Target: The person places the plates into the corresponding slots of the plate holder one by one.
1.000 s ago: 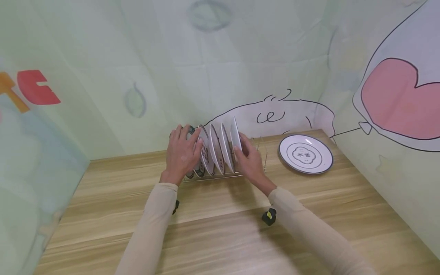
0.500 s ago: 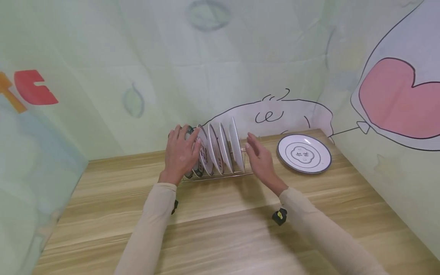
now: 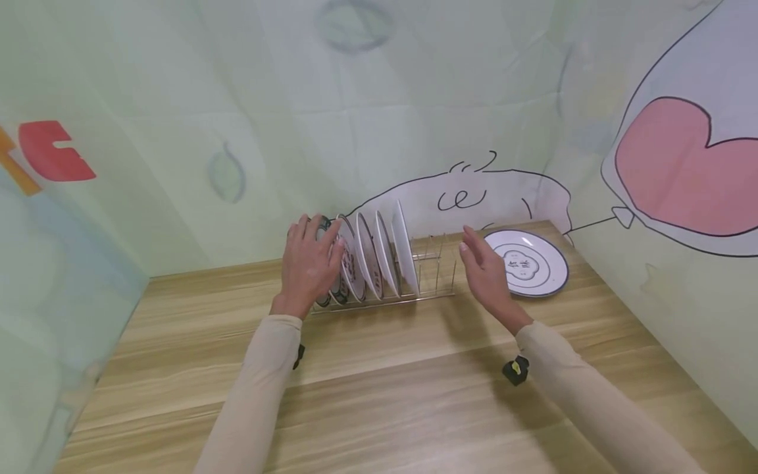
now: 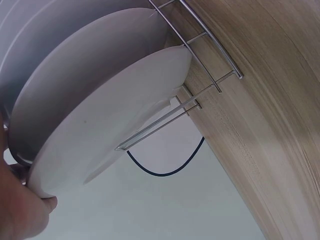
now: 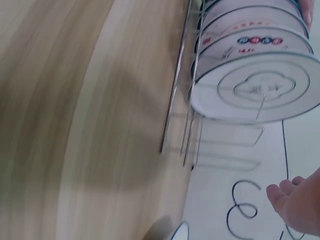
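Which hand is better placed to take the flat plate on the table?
Probably the right hand: it is empty and nearer the flat plate, while the left hand holds racked plates.

Right sleeve: plain beige, long; beside it black block, yellow mark. Left of it: matching left sleeve, black piece.

Free slots at the silver wire rack's right end, between upright white round plates and my right hand; thin metal prongs obstruct. Flat-lying blue-rimmed white round plate bars rightward passage.
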Available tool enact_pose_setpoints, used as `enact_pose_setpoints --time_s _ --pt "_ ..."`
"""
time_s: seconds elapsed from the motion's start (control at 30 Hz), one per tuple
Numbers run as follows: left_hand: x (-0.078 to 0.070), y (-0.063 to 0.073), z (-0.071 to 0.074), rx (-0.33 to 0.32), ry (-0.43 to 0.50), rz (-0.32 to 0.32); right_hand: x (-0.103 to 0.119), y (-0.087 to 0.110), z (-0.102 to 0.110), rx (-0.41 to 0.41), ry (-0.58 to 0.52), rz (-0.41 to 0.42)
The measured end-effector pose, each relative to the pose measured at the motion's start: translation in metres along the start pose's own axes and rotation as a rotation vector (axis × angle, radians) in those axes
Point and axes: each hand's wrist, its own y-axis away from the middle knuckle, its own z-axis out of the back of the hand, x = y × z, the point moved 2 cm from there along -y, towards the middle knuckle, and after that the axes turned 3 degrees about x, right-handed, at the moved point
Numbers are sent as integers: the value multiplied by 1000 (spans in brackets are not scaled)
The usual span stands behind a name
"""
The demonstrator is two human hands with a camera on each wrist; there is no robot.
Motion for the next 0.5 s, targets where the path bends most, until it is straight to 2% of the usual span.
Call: enact_pose_setpoints --time_s 0.27,0.5 --pt "0 0 1 2 11 3 -23 -1 20 -21 102 -13" --pt "0 0 0 7 30 5 -46 -3 29 -21 164 -67"
